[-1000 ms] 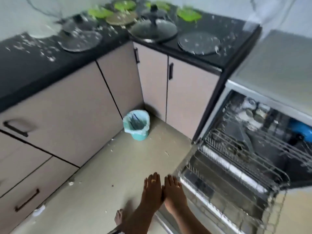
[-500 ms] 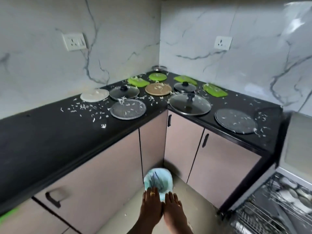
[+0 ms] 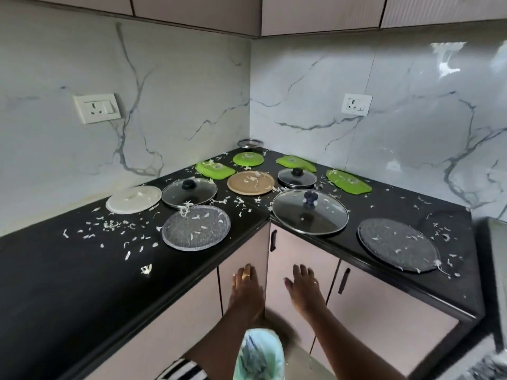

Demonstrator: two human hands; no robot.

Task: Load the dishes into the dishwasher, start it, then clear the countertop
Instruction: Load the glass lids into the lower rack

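well, i'm holding both hands out low in front of the corner cabinets, my left hand (image 3: 245,290) and my right hand (image 3: 303,289) side by side but apart, fingers spread nearly straight and gripping nothing. i'm judging that i'm reaching up toward the counter (image 3: 68,270) to start gathering dishes, since everything is lying flat there and loading seems hardly begun. the big glass lid (image 3: 310,215) is sitting nearest, close to the front edge, so its knob is looking like the easy first pick. the grey speckled plate (image 3: 196,227) is lying just left of the corner, the dark round plate (image 3: 397,248) off to the right, and the white lid (image 3: 133,199), tan plate (image 3: 250,182) and green lids (image 3: 215,170) are sitting further back. white shreds (image 3: 115,224) are littering it all, which is probably why the lined bin (image 3: 259,357) is standing on the floor below my wrists. the dishwasher may be that grey edge at far right; i can't be sure. i'm finding no brand or writing readable anywhere.
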